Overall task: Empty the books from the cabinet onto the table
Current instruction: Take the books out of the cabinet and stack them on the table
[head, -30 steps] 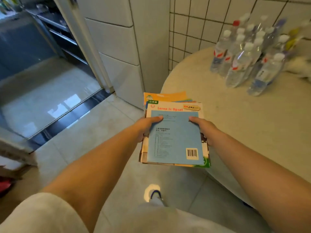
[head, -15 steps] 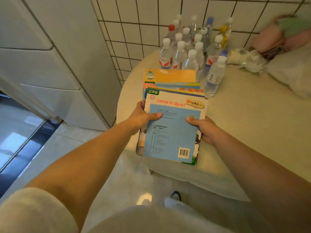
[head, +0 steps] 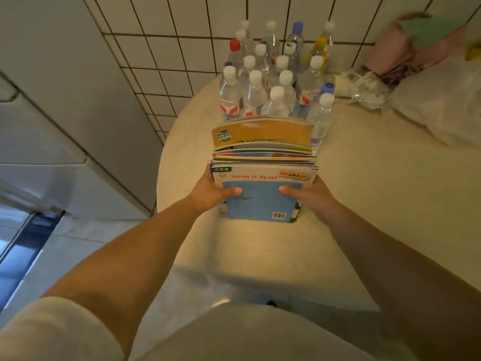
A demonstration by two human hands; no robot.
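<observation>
Your left hand (head: 210, 192) and right hand (head: 309, 195) clamp a stack of books (head: 263, 162) from either side at the frame's centre, thumbs pressed flat on the blue top cover. That cover reads "Lorna Is Upset" in red, with a green tab of Chinese characters at its upper left and a barcode at lower right. The stack sits over the round table (head: 364, 194), just below the cluster of water bottles (head: 276, 82) with red-and-white labels.
</observation>
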